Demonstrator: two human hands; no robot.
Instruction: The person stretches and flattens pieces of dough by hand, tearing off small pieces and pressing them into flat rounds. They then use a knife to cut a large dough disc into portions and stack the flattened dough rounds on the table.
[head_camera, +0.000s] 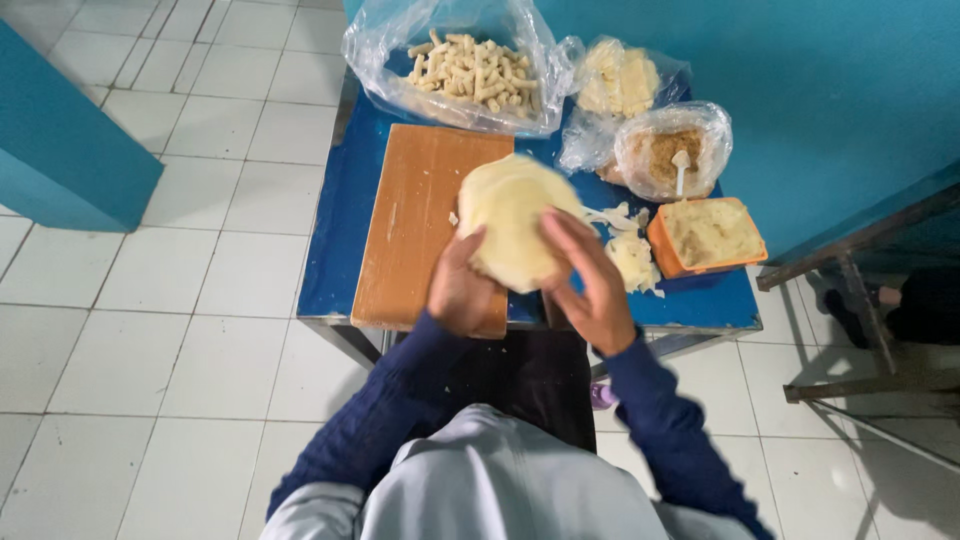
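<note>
A round, pale yellow sheet of dough (510, 210) is held up over the near right part of a wooden board (415, 215). My left hand (458, 290) grips the sheet's lower left edge from beneath. My right hand (590, 280) lies with its fingers spread on the sheet's right side. Both sleeves are dark blue. The board rests on a small blue table (340, 230).
At the table's back lies an open clear bag of finger-shaped rolls (470, 70). To its right sit a bag of pale sheets (620, 80), a bag of crumbs with a white spoon (672, 150), an orange tub of pale filling (708, 235) and dough scraps (630, 255). White tiled floor surrounds.
</note>
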